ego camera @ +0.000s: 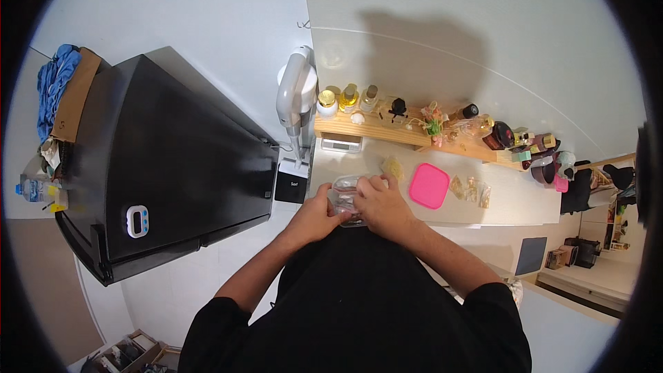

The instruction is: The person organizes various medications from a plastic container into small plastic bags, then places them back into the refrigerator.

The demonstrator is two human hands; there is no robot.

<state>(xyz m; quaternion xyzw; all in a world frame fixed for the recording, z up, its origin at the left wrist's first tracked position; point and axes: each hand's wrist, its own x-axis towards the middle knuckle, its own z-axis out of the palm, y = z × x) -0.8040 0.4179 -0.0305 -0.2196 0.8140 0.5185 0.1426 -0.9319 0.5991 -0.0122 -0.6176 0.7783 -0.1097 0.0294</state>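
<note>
My left hand (pixel 317 217) grips the left side of a clear plastic container (pixel 346 181) at the front of a pale counter. Inside lie small packets (pixel 346 201) with a silvery, see-through look. Over the container's right side, the fingers of my right hand (pixel 382 202) curl down among the packets; what they pinch, if anything, is hidden. Just behind that hand rests a small clear bag of something yellow (pixel 393 168). A pink square lid (pixel 429 186) lies flat to the right. Beyond it are three small bags with golden contents, the middle bag (pixel 471 189) among them.
A wooden shelf (pixel 373 127) along the wall carries several bottles, including a white jar with a gold cap (pixel 327 103). Beneath its left end sits a flat silver device (pixel 341 143). A stick vacuum (pixel 296 98) and a black refrigerator (pixel 191 160) stand to the left.
</note>
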